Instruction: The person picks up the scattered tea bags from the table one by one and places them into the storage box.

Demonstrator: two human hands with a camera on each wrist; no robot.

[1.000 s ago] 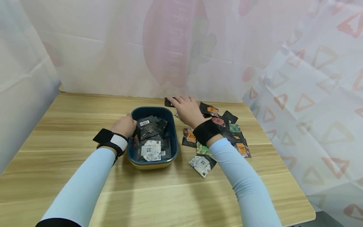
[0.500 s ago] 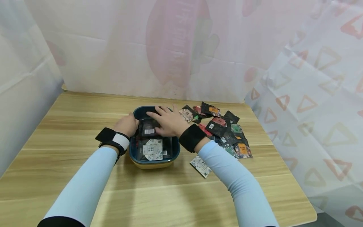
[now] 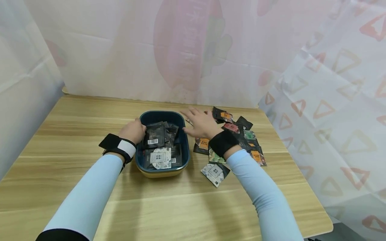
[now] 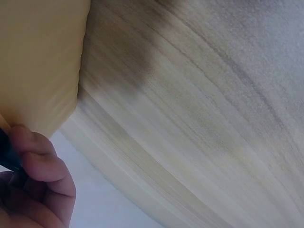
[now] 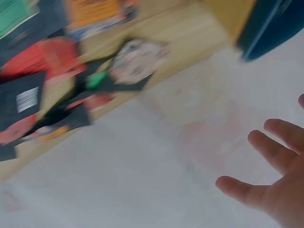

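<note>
The left hand (image 3: 132,131) is at the left rim of the blue tub (image 3: 184,150) in the middle of the tabletop (image 3: 75,187), with its fingers curled over the edge and clamped on it, and in the left wrist view the fingertips (image 4: 28,152) touch the tub's yellow lower wall (image 4: 38,61). Inside the tub lie many small packets (image 3: 155,137), mostly black and one white. Just right of the tub the right hand (image 3: 201,123) hovers with the fingers spread apart and holding nothing, above the loose pile of packets (image 3: 241,137) that lies on the tabletop.
</note>
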